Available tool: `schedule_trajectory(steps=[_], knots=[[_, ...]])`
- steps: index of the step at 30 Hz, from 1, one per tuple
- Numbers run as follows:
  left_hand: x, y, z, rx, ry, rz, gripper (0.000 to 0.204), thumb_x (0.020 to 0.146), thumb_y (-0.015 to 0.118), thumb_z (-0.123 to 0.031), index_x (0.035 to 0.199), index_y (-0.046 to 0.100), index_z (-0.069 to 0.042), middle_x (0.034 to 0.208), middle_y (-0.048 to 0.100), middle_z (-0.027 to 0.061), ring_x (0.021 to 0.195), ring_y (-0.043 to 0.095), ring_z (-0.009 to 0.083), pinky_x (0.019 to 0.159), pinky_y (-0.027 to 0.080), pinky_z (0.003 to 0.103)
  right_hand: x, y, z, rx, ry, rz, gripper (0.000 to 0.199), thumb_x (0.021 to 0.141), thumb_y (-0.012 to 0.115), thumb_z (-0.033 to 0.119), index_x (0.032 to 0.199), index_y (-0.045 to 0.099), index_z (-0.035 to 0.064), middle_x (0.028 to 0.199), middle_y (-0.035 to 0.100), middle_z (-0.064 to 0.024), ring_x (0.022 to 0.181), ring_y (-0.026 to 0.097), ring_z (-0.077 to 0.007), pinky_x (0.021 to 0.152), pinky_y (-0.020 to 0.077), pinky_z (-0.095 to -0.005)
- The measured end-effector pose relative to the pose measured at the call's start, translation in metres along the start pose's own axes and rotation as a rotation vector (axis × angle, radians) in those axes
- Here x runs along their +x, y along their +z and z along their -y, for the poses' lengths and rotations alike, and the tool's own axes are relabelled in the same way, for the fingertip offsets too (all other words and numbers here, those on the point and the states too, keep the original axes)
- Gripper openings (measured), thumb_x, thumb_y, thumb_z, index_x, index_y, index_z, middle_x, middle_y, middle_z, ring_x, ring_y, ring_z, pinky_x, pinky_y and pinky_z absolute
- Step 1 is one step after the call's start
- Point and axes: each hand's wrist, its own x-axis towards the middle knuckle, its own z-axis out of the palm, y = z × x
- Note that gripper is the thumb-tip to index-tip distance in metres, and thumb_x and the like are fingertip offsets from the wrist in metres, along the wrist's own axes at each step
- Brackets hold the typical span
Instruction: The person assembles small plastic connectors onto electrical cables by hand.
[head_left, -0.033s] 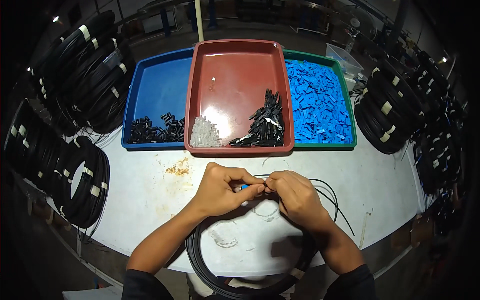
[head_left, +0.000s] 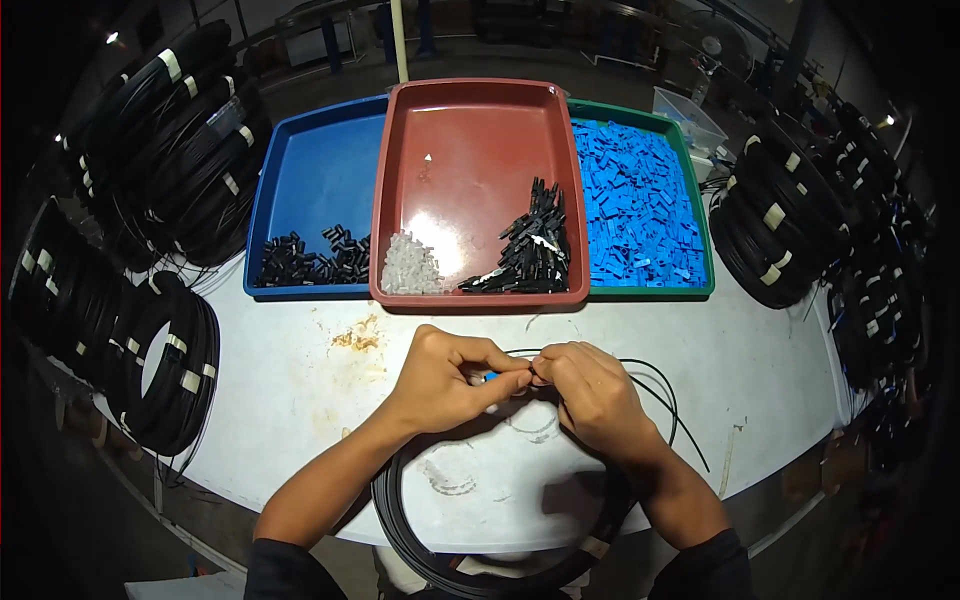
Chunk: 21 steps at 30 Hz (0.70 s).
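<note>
Over the middle of the table, my left hand (head_left: 437, 385) pinches a small cable connector between thumb and forefinger. Its blue part (head_left: 490, 377) peeks out beneath the forefinger, while most of the piece is hidden. My right hand (head_left: 598, 388) meets it fingertip to fingertip, closed on the thin black cable at the connector's dark end. A coil of black cable (head_left: 398, 510) lies under both forearms and hangs past the table's near edge. From behind my right hand, loose cable (head_left: 672, 405) curves out to the right.
Beyond my hands stand a blue tray (head_left: 318, 150) with black sleeves, a red tray (head_left: 470, 130) with clear caps and black connector parts, and a green tray (head_left: 700, 240) full of blue clips. Bundled cable coils (head_left: 165, 370) crowd the left side; more coils (head_left: 775, 220) stand right.
</note>
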Motion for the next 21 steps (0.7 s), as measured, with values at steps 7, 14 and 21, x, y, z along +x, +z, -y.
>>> schedule_trajectory(steps=[7,14,21], knots=[[-0.004,-0.004,0.012,0.645,0.819,-0.006,0.022,0.075,0.082,-0.009,0.096,0.076,-0.007,0.089,0.075,0.0073,0.066,0.071,0.0162,0.051,0.056,0.032,0.002,0.003,0.002,0.325,0.337,0.049,0.015,0.08,0.058,-0.017,0.088,0.059,-0.0048,0.082,0.068,-0.0182,0.074,0.069,-0.0321,0.068,0.0558,-0.0374],[0.0,-0.004,-0.004,0.101,0.037,0.005,0.01,0.082,0.08,-0.009,0.09,0.081,-0.002,0.067,0.073,0.0099,0.056,0.068,0.0094,0.049,0.05,0.024,0.005,-0.001,0.005,-0.068,-0.028,-0.055,0.019,0.079,0.058,-0.018,0.088,0.056,-0.0016,0.087,0.065,-0.0181,0.079,0.068,-0.0342,0.07,0.0556,-0.0413],[-0.004,-0.007,0.006,0.675,0.873,-0.005,0.02,0.077,0.079,-0.003,0.097,0.077,-0.002,0.086,0.077,0.0123,0.066,0.074,0.023,0.058,0.059,0.032,0.002,0.001,0.0,0.308,0.309,0.07,0.019,0.081,0.058,-0.018,0.09,0.057,-0.002,0.087,0.065,-0.0186,0.074,0.067,-0.0355,0.068,0.0553,-0.0428]])
